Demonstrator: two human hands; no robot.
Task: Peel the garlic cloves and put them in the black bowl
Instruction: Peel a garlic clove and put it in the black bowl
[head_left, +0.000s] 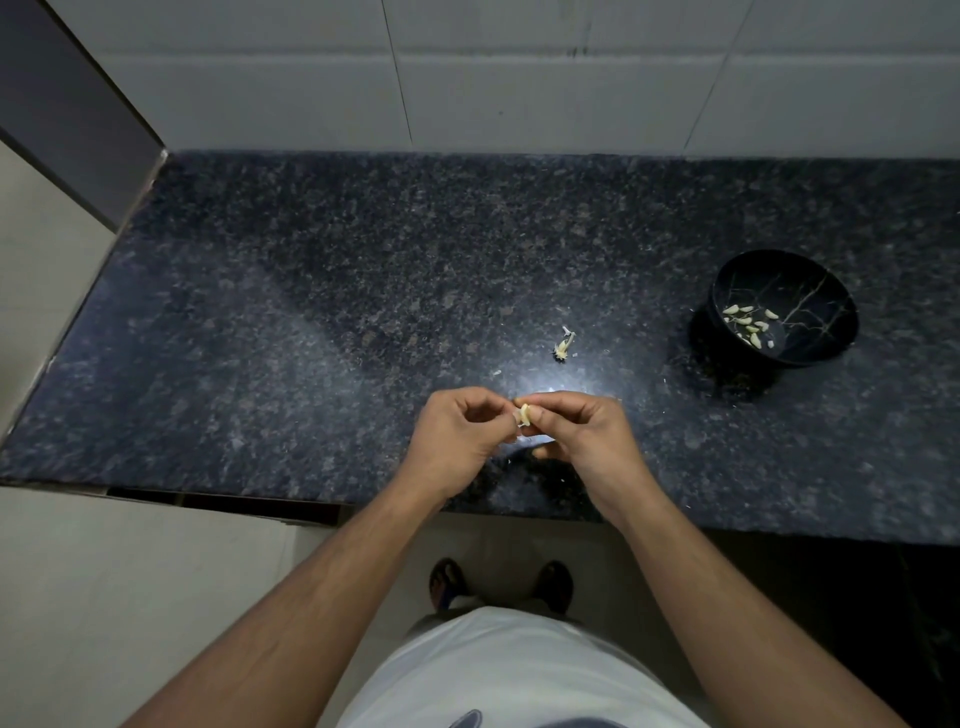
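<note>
Both hands meet above the front of the dark granite counter (260, 322). My right hand (582, 436) pinches a pale garlic clove (523, 414) between thumb and fingertips. My left hand (460, 436) pinches the loose papery skin at the clove's left side. The black bowl (826, 332) stands on the counter to the far right, tilted toward me, with several peeled cloves (748, 325) lying inside it.
A garlic stem remnant (563, 345) and small skin flakes lie on the counter beyond my hands. A tiled wall (519, 78) runs along the back. The counter's front edge passes under my forearms, and the floor and my feet show below.
</note>
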